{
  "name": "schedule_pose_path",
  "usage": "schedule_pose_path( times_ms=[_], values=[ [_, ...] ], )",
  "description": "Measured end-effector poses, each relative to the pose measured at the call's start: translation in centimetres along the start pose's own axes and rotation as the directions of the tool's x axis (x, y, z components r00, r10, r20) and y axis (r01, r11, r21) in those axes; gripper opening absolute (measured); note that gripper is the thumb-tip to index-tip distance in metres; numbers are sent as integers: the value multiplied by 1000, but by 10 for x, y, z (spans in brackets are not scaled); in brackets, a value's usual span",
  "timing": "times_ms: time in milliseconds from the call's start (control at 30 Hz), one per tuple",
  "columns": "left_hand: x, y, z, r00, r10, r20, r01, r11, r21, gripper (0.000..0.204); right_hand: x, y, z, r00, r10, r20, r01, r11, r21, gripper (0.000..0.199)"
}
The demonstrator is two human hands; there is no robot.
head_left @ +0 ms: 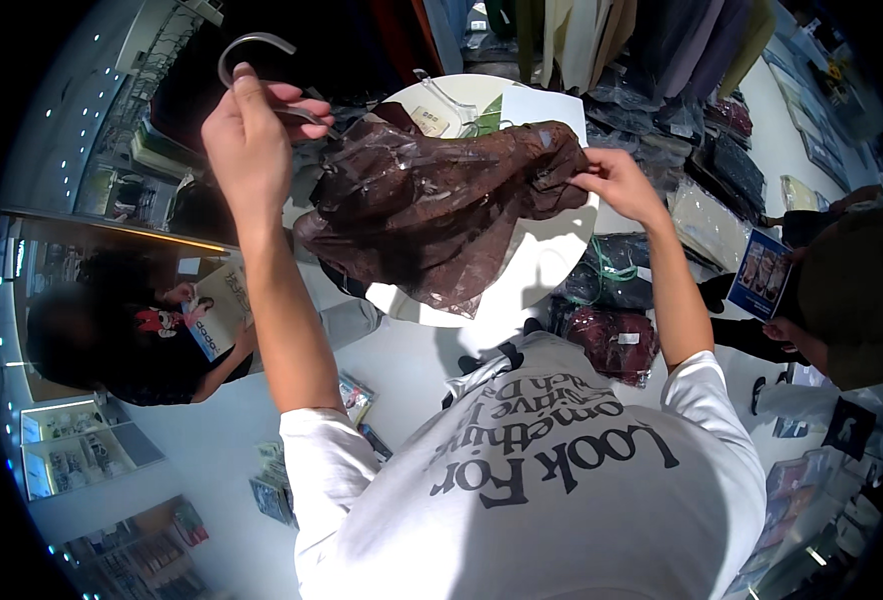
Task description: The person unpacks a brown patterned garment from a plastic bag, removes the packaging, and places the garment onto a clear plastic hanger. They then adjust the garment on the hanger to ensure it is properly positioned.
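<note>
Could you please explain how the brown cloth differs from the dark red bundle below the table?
The brown cloth is held up, pinched at one end by the right hand; the dark red bundle lies unheld, lower than the white table.
The cloth is loose and uneven, with a hanging corner; the bundle is compact and roughly rectangular.
The cloth looks larger in the picture than the bundle.
Both are dark and creased.

Clothes hang far off. On the right: bagged garments, a person holding a blue packet. Left, another person holds a pale packet.
</note>
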State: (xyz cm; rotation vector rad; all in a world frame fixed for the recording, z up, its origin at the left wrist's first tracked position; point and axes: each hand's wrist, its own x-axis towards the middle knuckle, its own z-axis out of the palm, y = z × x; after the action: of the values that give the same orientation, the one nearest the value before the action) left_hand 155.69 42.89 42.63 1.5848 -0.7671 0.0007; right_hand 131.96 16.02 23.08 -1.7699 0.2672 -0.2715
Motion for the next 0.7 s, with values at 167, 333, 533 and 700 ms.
schedule_pose_path(
  times_ms=[167,333,533,700],
  values=[
    [10,-17,-2,998,-51,24,49,997,62,48,-28,-22,-48,950,-124,-287,74,981,-178,12],
    [15,-17,-1,998,-40,42,39,999,17,48,-58,26,-119,916,5,-401,-131,948,-289,15],
    [14,-9,15,994,48,95,-49,999,-1,46,-30,-22,-54,871,-271,-409,-2,832,-555,42],
    [14,4,48,964,-54,259,74,995,-67,47,23,-106,60,920,-391,-25,274,689,-671,47]
  ],
)
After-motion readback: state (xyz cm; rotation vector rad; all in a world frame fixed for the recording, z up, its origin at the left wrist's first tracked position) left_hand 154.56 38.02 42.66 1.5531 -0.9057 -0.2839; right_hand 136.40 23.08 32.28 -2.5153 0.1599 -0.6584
